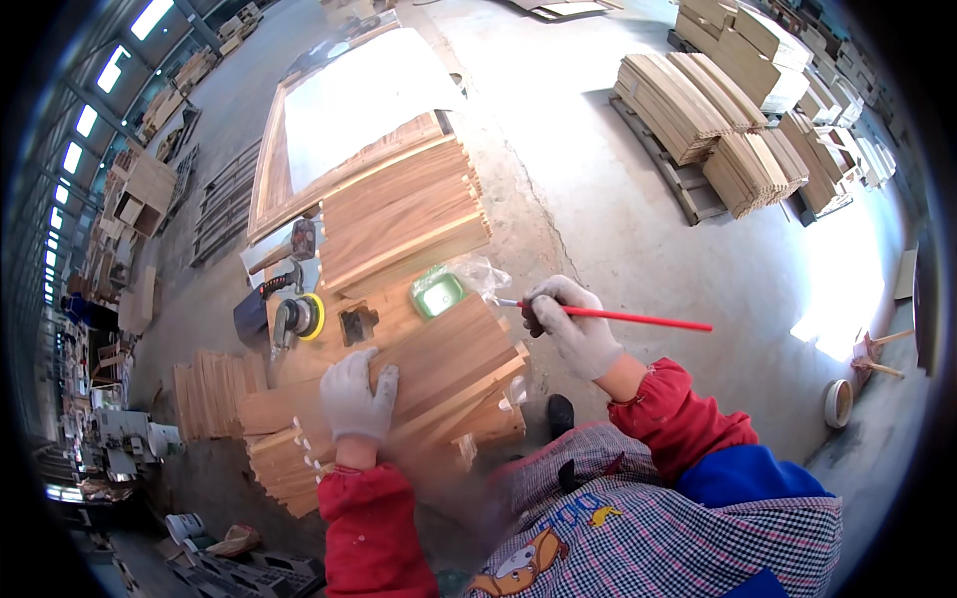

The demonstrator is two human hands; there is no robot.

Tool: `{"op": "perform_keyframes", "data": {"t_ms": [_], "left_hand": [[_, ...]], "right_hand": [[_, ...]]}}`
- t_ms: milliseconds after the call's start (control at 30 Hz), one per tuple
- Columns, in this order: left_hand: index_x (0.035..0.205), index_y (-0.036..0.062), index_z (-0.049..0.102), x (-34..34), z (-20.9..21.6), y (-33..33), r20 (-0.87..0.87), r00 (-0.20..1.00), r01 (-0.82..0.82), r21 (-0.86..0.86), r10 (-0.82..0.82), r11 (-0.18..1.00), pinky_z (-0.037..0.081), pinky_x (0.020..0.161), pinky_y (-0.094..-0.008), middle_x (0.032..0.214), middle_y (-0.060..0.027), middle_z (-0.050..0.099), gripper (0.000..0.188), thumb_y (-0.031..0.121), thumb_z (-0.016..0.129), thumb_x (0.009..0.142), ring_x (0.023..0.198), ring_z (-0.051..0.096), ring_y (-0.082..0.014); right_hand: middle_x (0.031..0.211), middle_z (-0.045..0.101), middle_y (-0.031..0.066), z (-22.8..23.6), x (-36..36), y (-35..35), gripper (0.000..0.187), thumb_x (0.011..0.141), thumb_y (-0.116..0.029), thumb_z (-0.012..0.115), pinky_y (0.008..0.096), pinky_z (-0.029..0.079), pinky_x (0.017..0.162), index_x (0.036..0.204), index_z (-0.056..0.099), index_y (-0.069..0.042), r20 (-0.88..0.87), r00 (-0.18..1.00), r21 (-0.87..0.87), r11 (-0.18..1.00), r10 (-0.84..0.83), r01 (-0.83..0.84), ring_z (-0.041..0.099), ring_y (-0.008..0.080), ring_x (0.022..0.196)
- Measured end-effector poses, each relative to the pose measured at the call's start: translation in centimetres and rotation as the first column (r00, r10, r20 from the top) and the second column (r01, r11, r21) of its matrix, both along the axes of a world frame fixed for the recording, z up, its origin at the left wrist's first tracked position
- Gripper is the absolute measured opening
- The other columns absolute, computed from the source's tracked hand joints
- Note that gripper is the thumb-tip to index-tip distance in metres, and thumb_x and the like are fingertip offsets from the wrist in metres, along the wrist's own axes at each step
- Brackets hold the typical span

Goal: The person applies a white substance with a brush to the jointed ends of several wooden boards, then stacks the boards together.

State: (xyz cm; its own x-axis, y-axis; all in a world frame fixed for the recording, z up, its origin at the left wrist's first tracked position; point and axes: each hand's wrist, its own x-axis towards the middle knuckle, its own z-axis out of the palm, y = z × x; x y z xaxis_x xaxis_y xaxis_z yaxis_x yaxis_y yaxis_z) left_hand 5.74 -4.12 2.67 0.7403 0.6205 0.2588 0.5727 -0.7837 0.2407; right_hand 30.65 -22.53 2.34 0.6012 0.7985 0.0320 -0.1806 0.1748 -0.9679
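Note:
My left hand (359,397), in a white glove, lies on top of a stack of brown wooden boards (439,361). Its fingers are spread and hold nothing. White blobs sit along the notched left ends of the boards. In my gloved right hand (573,321) is a slim brush with a long red handle (648,320), gripped near its metal end. That end points left toward a green tub (437,292) with something white inside. Clear plastic film (478,273) is bunched beside the tub. The brush's tip is too small to make out well.
A sander with a yellow pad (304,317) and a hammer (289,246) lie on the work surface, left of the tub. Beyond stands another board stack (404,214). Loose slats (214,394) are at the left; pallets of lumber (688,110) stand far right.

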Motion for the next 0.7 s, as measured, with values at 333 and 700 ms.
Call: {"op": "perform_keyframes", "data": {"t_ms": [333,700], "left_hand": [[0.108,0.0067,0.063,0.0,0.0,0.0,0.003,1.000,-0.004,0.017,0.004,1.000,0.041,0.089,-0.0434,0.103,-0.0129,0.065,0.035,0.032,0.062,0.084,0.099,0.057,-0.0322],[0.107,0.0072,0.063,0.0,0.0,0.0,0.001,1.000,-0.018,-0.020,0.018,1.000,0.041,0.089,-0.0438,0.103,-0.0137,0.065,0.033,0.031,0.061,0.085,0.098,0.057,-0.0329]], "right_hand": [[0.086,0.059,0.0057,-0.7,0.2,-0.6,0.014,0.096,-0.013,0.051,0.0249,0.049,0.067,0.099,0.055,0.000,0.030,0.999,-0.060,0.998,0.013,-0.011,0.056,0.0101,0.076],[0.078,0.059,0.0045,1.1,-0.7,-0.9,0.014,0.095,-0.012,0.052,0.0246,0.046,0.063,0.092,0.057,0.001,0.240,0.971,-0.091,0.996,0.005,0.017,0.054,0.0094,0.070]]}}
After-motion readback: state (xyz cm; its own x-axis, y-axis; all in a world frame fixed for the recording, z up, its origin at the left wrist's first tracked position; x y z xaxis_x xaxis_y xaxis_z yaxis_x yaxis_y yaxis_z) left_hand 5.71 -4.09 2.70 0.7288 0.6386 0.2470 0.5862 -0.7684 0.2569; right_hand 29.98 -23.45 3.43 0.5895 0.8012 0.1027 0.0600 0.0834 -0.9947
